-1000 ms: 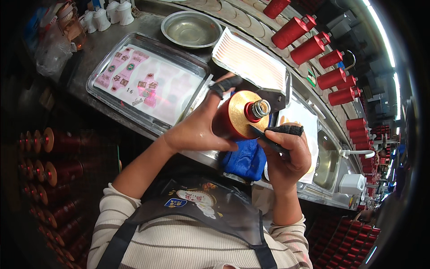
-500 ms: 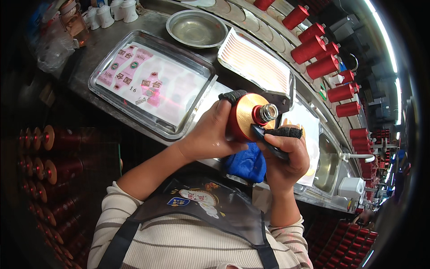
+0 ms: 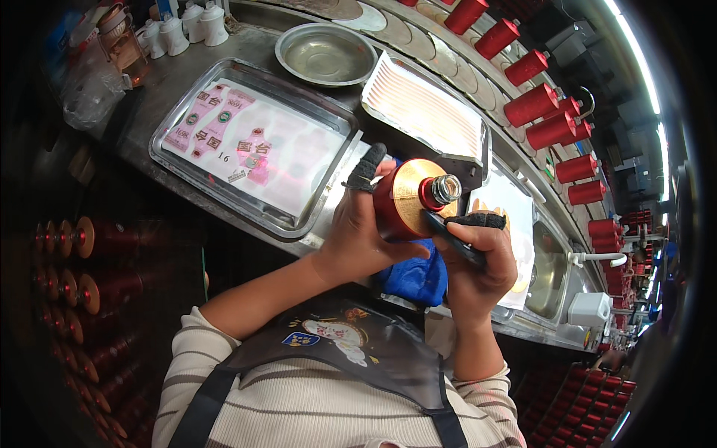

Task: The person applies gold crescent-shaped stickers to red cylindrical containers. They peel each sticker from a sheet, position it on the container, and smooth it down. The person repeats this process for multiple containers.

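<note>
A red bottle (image 3: 404, 196) with a gold shoulder and a bare glass mouth is tilted toward the right in front of me. My left hand (image 3: 360, 224) supports it from the left, thumb beneath and a finger in a black finger cover raised near its upper side. My right hand (image 3: 484, 261), its index finger also in a black cover, is closed on a slim black hand tool (image 3: 457, 243). The tool's tip meets the edge of the gold shoulder just under the neck; its exact kind is unclear. A blue cloth (image 3: 415, 275) lies below the bottle.
A metal tray (image 3: 175, 119) with pink-and-white label sheets stands at left, a steel basin (image 3: 326, 52) behind it. A tray of striped strips (image 3: 424, 104) is beyond the bottle. Red bottles (image 3: 532, 104) line a conveyor. At right are a sink (image 3: 549, 276) and white jug (image 3: 588, 308).
The covered finger of my left hand has lifted from the bottle, which has turned slightly and shifted a little left. The conveyor's bottles have moved along it. The right hand still holds the black tool.
</note>
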Demonstrator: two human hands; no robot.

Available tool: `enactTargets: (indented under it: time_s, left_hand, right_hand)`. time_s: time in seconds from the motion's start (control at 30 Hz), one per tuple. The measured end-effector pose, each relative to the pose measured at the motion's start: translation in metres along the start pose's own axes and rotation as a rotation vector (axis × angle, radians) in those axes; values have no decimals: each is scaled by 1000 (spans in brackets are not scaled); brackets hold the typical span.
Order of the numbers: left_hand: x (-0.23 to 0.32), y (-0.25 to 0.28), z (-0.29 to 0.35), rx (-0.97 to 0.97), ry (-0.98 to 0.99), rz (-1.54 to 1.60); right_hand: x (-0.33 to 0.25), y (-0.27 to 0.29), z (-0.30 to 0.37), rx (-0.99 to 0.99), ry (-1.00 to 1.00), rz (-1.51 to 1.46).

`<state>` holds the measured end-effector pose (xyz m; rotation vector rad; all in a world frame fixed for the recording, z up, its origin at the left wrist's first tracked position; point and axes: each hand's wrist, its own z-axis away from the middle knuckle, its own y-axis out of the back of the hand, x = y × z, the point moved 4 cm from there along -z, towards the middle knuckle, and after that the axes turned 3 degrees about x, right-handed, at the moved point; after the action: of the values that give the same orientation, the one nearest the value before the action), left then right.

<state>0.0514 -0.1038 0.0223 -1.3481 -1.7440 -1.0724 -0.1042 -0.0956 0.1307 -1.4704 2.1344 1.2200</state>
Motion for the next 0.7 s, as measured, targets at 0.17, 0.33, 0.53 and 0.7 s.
enactTargets:
  time_s: [0.17, 0.33, 0.53, 0.7]
  left_hand:
    - [-8, -4, -1, -34, 59, 259]
    - [-13, -5, 8, 60, -115, 163]
    - [5, 24, 6, 115, -427, 17]
    - [-2, 7, -10, -80, -89, 320]
  right_hand:
    - [0, -2, 4, -3, -22, -3]
    - [-1, -3, 6, 12, -8, -3]
    - [-1, -4, 10, 25, -18, -14]
    - [1, -2, 15, 37, -47, 1]
